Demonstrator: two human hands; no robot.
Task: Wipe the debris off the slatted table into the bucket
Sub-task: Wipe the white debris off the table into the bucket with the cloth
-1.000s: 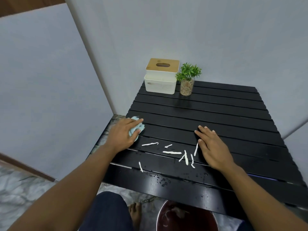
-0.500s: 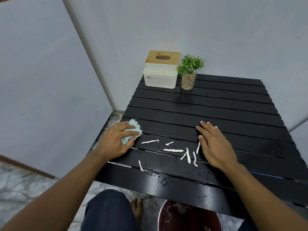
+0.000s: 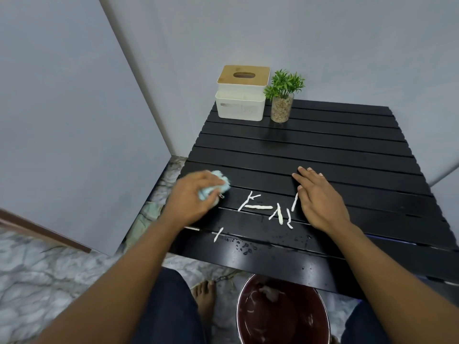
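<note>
Several thin white debris strips lie scattered on the near part of the black slatted table. My left hand grips a bunched light-blue cloth at the table's left edge, just left of the strips. My right hand rests flat on the slats with fingers straight, right beside the rightmost strips. One strip lies apart near the front edge. A dark red bucket stands on the floor below the front edge, with some white bits inside.
A white tissue box with a wooden lid and a small potted plant stand at the table's far left corner. Water drops dot the front slat. Grey walls close in left and behind. My bare foot is beside the bucket.
My left hand with the cloth has slid right toward the strips, and the leftmost strips have shifted and bunched together. My right hand has stayed flat in place.
</note>
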